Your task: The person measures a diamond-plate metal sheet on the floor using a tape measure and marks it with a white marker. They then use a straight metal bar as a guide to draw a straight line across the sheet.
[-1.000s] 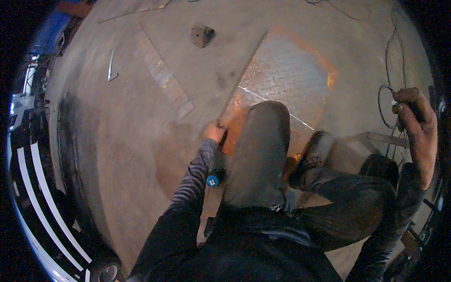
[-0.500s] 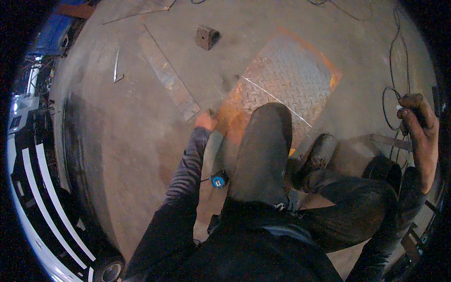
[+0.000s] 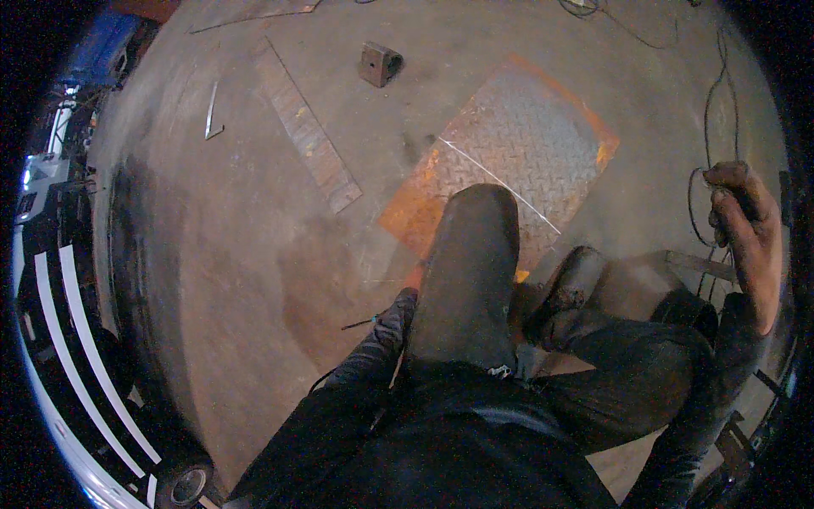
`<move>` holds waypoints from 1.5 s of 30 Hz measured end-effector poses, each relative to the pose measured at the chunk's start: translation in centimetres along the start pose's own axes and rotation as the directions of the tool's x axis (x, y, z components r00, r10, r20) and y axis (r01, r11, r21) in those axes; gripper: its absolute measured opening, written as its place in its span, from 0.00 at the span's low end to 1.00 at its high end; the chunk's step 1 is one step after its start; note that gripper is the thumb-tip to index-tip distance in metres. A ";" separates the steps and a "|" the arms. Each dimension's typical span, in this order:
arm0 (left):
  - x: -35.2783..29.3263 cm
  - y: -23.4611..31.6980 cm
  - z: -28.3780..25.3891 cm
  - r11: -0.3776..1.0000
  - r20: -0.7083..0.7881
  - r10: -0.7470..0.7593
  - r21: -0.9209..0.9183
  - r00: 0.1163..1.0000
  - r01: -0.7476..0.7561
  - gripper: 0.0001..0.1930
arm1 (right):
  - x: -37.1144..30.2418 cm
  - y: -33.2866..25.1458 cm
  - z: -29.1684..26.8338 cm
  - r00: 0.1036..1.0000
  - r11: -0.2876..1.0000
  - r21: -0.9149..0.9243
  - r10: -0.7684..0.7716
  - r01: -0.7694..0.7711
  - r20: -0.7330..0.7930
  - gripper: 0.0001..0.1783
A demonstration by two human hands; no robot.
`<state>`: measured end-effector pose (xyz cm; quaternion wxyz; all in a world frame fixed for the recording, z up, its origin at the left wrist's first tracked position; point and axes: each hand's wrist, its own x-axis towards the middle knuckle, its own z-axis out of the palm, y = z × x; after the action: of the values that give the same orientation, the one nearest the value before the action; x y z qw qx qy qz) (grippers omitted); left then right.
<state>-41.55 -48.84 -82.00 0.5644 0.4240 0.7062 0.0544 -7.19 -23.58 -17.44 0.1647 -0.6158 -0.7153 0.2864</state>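
A rusty diamond-tread steel plate (image 3: 543, 144) lies on the floor before me, with a straight white line (image 3: 500, 180) drawn across it. My bent knee covers part of its near edge. My left hand (image 3: 415, 276) is down beside that knee, near the plate's left corner; most of it is hidden behind the leg, so its fingers do not show. Raised at the far right, my right hand (image 3: 750, 225) is closed, thumb against curled fingers; what they hold, if anything, is too small to make out.
A flat steel strip (image 3: 309, 131) lies left of the plate. Beyond are a block-shaped metal piece (image 3: 379, 64) and a thin bent metal piece (image 3: 212, 114). Cables (image 3: 721, 102) loop along the right. A vehicle with white stripes (image 3: 80, 339) stands at the left.
My left hand has drawn back from the strip's near end to beside my knee. The blue round-faced device there is now hidden by my forearm. My right hand has shifted slightly.
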 end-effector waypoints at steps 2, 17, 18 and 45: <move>0.4 1.1 -1.0 1.000 0.000 -0.021 -0.023 1.000 0.021 0.20 | -0.1 0.2 0.1 1.000 0.999 0.034 -0.004 0.004 0.004 0.11; -1.4 1.8 1.6 0.998 0.096 -0.060 0.024 0.994 0.058 0.21 | 1.2 1.7 0.2 0.999 0.997 0.075 -0.023 0.025 -0.030 0.13; -1.3 1.6 1.8 0.998 0.092 -0.060 0.014 0.994 0.059 0.21 | 1.6 1.3 0.6 0.999 0.996 0.074 -0.040 0.041 -0.021 0.13; -1.0 5.2 -8.5 0.971 -0.633 -0.200 -0.228 0.748 0.066 0.22 | 1.5 4.6 -0.6 0.998 0.994 0.106 0.023 -0.017 -0.056 0.13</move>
<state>-45.94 -42.82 -75.31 0.3239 0.2707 0.8781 0.2254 -3.56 -21.64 -19.97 0.2145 -0.6216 -0.6878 0.3075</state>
